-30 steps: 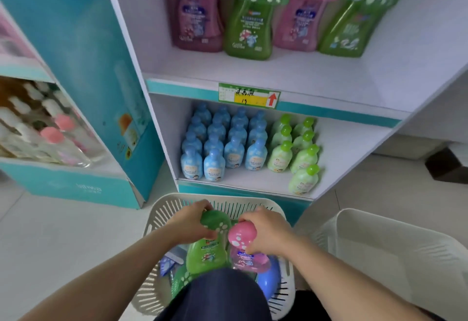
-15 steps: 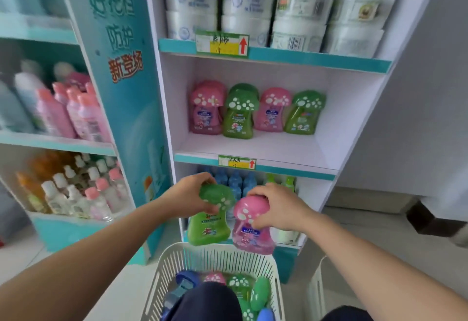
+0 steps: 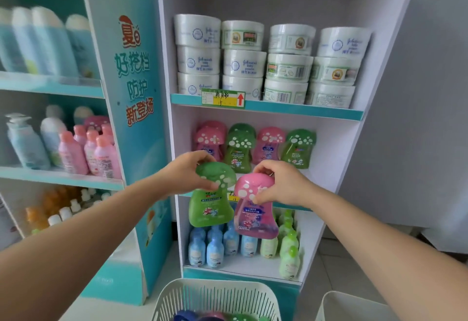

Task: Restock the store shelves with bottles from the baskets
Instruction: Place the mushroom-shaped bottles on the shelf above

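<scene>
- Left hand (image 3: 186, 176) grips the mushroom cap of a green bottle (image 3: 210, 209); right hand (image 3: 283, 186) pinches the cap of a pink bottle (image 3: 254, 214).
- Both bottles hang side by side before the middle shelf (image 3: 325, 168), above the slotted basket (image 3: 217, 298).
- Basket cut off by the lower edge; only slivers of its contents show.
- Lower price tag (image 3: 233, 197) mostly hidden behind the held bottles.
- Left shelving (image 3: 58, 177) blurred, labels unreadable.
- Held bottles' label print too small to read.
- White tubs (image 3: 244, 63) read "Johnson's baby powder".
- Side panel (image 3: 136, 72) carries Chinese lettering, including "新登场".
</scene>
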A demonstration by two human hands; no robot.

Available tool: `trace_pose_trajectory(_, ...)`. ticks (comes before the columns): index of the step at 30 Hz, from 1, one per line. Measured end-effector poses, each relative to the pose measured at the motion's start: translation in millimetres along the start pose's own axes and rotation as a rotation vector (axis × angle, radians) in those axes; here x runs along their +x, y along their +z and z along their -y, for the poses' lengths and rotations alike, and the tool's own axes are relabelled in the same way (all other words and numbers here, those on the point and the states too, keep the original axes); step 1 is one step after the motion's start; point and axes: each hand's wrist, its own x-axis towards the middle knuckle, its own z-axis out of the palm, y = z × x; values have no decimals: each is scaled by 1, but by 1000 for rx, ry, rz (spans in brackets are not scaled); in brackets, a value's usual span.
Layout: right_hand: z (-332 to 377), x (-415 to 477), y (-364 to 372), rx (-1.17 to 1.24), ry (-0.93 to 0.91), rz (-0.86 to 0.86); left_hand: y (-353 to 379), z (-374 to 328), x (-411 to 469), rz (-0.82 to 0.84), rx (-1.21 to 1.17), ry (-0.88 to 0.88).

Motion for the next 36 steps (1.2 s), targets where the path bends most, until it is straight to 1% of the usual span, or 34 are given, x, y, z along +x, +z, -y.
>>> trace_pose_trajectory(6,17,24,-18,106,17,-93,-21,-7,2,-3,-56,-8)
trace_pose_trajectory(14,41,72,-9,5,-73,-192,-30,6,9,-5,-63,-37)
trace_pose_trajectory(22,41,123,24,-18,-64,-262,-32,24,19,-2,-31,-36)
trace_pose_trajectory(29,32,155,59,-22,-22,-233,-29,45,28,21,1,-37)
trace_pose_trajectory(36,38,180,72,-52,-14,-229,-27,56,36,33,4,-25)
